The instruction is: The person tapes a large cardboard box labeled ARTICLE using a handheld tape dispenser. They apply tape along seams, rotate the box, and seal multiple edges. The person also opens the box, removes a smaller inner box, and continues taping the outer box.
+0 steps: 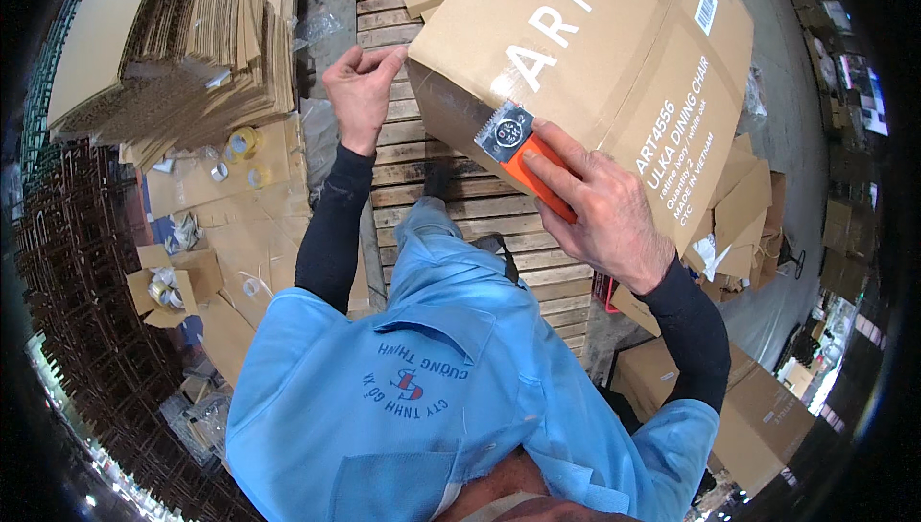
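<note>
A large brown cardboard carton (604,76) with white print and a white label stands tilted in front of me. My right hand (609,215) is wrapped round the orange handle of a scraper (510,134). Its dark, toothed blade lies over the carton's near edge. At the carton's left corner, my left hand (363,95) is closed in a pinch, thumb and fingertips close to the cardboard. Whatever is between those fingertips, if anything, is too small to make out. Clear tape runs across the carton's top.
Slatted wooden boards (389,177) lie under the carton and around my legs. At the left rises a stack of flattened cardboard (206,18). Tape rolls (243,144) and a small open box (173,284) sit below it. More cardboard boxes (743,201) stand at the right.
</note>
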`<move>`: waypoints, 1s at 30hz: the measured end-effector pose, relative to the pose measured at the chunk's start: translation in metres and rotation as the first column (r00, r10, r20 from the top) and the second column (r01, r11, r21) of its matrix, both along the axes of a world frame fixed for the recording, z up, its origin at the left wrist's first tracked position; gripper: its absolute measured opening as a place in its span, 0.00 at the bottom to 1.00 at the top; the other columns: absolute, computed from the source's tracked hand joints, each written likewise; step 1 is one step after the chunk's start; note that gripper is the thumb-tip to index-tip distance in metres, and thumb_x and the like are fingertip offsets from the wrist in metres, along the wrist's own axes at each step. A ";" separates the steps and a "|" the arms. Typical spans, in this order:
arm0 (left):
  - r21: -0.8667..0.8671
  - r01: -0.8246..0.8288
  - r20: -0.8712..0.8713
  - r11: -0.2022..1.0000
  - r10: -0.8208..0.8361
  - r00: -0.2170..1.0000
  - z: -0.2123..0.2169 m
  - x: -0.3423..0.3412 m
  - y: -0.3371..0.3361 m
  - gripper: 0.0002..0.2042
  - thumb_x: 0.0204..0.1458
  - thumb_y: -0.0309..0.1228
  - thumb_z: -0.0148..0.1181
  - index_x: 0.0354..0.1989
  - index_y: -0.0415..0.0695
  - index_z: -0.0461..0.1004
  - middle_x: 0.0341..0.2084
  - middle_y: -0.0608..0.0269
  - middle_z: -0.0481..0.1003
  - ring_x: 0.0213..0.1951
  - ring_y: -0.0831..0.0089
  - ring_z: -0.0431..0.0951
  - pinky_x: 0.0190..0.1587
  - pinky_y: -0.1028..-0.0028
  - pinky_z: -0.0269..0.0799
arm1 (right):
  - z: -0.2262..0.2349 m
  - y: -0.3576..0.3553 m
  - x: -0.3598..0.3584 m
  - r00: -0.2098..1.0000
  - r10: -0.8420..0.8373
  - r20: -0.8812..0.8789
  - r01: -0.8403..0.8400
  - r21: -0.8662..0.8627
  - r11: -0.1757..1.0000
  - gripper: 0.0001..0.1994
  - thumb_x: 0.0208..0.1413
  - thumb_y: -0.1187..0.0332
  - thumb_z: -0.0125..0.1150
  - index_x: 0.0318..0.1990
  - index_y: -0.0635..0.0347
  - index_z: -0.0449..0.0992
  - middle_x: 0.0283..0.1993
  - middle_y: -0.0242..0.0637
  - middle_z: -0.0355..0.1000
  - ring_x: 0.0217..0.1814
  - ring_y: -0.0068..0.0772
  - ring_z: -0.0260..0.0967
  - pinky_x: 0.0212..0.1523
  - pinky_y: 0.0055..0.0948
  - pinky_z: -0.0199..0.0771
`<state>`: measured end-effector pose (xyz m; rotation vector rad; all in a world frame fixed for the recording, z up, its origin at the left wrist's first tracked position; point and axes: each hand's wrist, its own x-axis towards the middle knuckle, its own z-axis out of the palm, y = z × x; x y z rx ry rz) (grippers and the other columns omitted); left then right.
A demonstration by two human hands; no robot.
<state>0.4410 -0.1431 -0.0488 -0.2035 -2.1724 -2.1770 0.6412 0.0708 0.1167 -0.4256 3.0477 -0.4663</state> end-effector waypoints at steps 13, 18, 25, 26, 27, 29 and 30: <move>-0.175 0.119 0.154 0.977 -0.092 0.984 -0.006 -0.029 -0.013 0.32 0.48 0.32 0.76 0.57 0.26 0.68 0.43 0.47 0.81 0.44 0.72 0.78 0.48 0.73 0.73 | 0.005 -0.003 -0.010 0.993 -0.062 0.099 0.065 -0.027 0.997 0.24 0.43 0.73 0.69 0.53 0.58 0.78 0.68 0.42 0.67 0.46 0.46 0.78 0.48 0.39 0.81; -0.452 0.090 0.174 0.888 -0.011 0.985 -0.006 -0.037 -0.030 0.36 0.52 0.34 0.73 0.66 0.29 0.63 0.62 0.41 0.69 0.60 0.62 0.71 0.60 0.68 0.69 | 0.006 -0.003 -0.013 0.991 -0.068 0.117 0.069 -0.009 0.998 0.23 0.44 0.73 0.68 0.53 0.59 0.78 0.66 0.42 0.68 0.46 0.47 0.78 0.48 0.40 0.81; -0.661 -0.208 -0.535 0.721 -0.259 0.804 0.041 -0.024 0.022 0.30 0.63 0.46 0.58 0.64 0.33 0.66 0.64 0.42 0.68 0.61 0.52 0.73 0.67 0.54 0.61 | 0.007 -0.004 -0.016 0.985 -0.078 0.152 0.082 -0.022 0.996 0.24 0.44 0.73 0.68 0.54 0.59 0.77 0.66 0.42 0.68 0.46 0.48 0.77 0.49 0.41 0.80; -0.739 -0.160 -0.463 0.654 -0.321 0.827 0.032 -0.023 0.033 0.28 0.63 0.49 0.55 0.60 0.36 0.68 0.61 0.45 0.69 0.59 0.51 0.73 0.64 0.50 0.61 | 0.007 -0.004 -0.016 0.987 -0.072 0.146 0.077 -0.033 0.996 0.24 0.44 0.73 0.68 0.54 0.58 0.77 0.66 0.42 0.68 0.45 0.48 0.77 0.48 0.41 0.80; -0.807 -0.110 -0.385 0.580 -0.376 0.843 0.015 -0.026 0.046 0.27 0.63 0.52 0.52 0.56 0.38 0.71 0.59 0.47 0.71 0.56 0.50 0.74 0.62 0.46 0.61 | 0.007 -0.004 -0.016 0.988 -0.067 0.138 0.073 -0.043 0.996 0.25 0.44 0.73 0.68 0.54 0.58 0.77 0.66 0.41 0.68 0.45 0.48 0.77 0.48 0.41 0.80; -0.880 -0.067 -0.302 0.470 -0.445 0.843 0.006 -0.028 0.057 0.27 0.63 0.56 0.48 0.53 0.42 0.73 0.56 0.50 0.73 0.54 0.50 0.75 0.59 0.42 0.61 | 0.007 -0.004 -0.011 0.989 -0.071 0.132 0.079 -0.058 0.995 0.25 0.44 0.73 0.68 0.55 0.57 0.77 0.66 0.41 0.68 0.45 0.49 0.77 0.48 0.41 0.80; -0.893 -0.081 -0.304 0.443 -0.460 0.835 0.005 -0.031 0.055 0.28 0.63 0.56 0.47 0.53 0.42 0.73 0.56 0.51 0.73 0.54 0.51 0.76 0.59 0.42 0.61 | 0.006 -0.001 -0.008 0.989 -0.079 0.128 0.088 -0.065 0.994 0.25 0.44 0.73 0.69 0.55 0.57 0.77 0.66 0.41 0.68 0.45 0.49 0.77 0.48 0.41 0.80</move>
